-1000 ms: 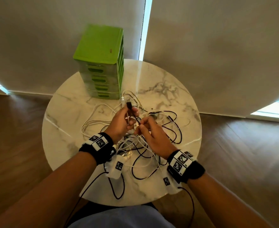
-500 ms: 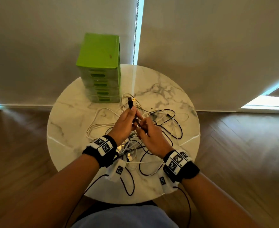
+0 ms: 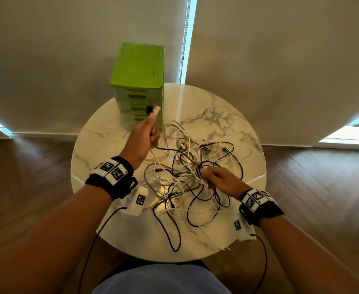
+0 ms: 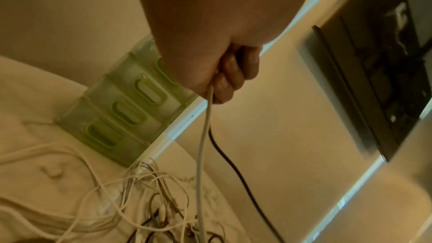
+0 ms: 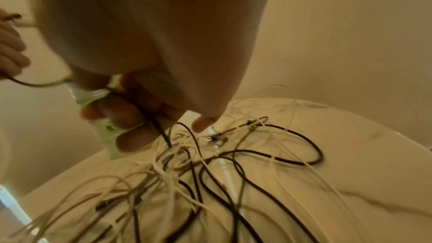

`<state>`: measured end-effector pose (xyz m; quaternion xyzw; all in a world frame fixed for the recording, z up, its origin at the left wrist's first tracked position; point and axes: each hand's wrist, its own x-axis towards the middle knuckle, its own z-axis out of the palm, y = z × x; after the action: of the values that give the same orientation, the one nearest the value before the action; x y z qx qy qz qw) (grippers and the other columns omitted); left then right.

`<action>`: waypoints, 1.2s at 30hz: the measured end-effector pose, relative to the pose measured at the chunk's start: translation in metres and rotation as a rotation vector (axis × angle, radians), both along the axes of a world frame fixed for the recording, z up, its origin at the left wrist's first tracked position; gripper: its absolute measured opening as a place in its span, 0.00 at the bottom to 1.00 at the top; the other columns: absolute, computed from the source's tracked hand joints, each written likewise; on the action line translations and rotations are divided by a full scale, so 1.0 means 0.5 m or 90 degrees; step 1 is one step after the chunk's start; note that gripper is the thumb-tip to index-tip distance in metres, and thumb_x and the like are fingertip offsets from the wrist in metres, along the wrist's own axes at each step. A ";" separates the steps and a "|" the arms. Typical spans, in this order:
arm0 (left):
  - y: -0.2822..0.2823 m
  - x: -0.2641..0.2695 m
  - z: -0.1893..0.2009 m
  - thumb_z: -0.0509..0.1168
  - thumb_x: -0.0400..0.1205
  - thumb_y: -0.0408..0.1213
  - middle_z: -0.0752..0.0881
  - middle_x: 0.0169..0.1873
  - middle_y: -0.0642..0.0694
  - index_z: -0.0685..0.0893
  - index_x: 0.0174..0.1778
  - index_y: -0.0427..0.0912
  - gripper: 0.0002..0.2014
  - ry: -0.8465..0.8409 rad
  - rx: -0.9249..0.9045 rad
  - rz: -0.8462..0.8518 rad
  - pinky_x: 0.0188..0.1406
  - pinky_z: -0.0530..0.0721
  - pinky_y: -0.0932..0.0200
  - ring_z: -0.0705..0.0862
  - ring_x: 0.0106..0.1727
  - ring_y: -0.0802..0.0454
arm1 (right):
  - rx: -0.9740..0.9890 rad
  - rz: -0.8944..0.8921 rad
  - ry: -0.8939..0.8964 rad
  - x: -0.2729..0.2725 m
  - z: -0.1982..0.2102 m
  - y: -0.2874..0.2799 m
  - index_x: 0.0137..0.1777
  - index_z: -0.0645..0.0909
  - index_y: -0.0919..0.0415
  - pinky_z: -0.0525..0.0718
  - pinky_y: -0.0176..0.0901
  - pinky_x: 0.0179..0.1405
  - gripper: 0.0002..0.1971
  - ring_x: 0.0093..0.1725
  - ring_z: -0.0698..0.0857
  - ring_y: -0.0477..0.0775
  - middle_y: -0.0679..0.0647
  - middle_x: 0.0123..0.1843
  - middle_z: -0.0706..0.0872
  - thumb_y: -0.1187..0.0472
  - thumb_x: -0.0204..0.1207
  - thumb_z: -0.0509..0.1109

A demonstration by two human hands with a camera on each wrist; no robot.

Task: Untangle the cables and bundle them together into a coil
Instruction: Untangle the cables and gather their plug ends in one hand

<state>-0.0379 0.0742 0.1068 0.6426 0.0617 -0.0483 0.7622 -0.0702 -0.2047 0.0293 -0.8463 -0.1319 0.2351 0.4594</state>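
cable ends [image 3: 152, 110] blurred, left fingers [image 4: 236, 73] partly hidden

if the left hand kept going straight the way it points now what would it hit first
Most likely the green drawer unit: the left hand, gripping cable ends, points at its front. Depth is unclear, so the gap is hard to judge.

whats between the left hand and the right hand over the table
In the head view, a black cable and white cable run from the raised left hand into the tangled pile at the right hand.
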 end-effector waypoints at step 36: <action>-0.024 -0.019 -0.011 0.51 0.86 0.66 0.72 0.27 0.58 0.79 0.42 0.47 0.26 0.006 0.207 -0.078 0.35 0.70 0.59 0.69 0.29 0.60 | -0.018 -0.092 -0.151 0.052 0.062 0.080 0.36 0.73 0.46 0.79 0.43 0.37 0.20 0.28 0.84 0.47 0.49 0.28 0.81 0.48 0.91 0.54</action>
<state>-0.0473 0.0623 0.1012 0.7598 0.0331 -0.0868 0.6434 -0.0442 -0.1647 0.0601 -0.8819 -0.1205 0.1020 0.4441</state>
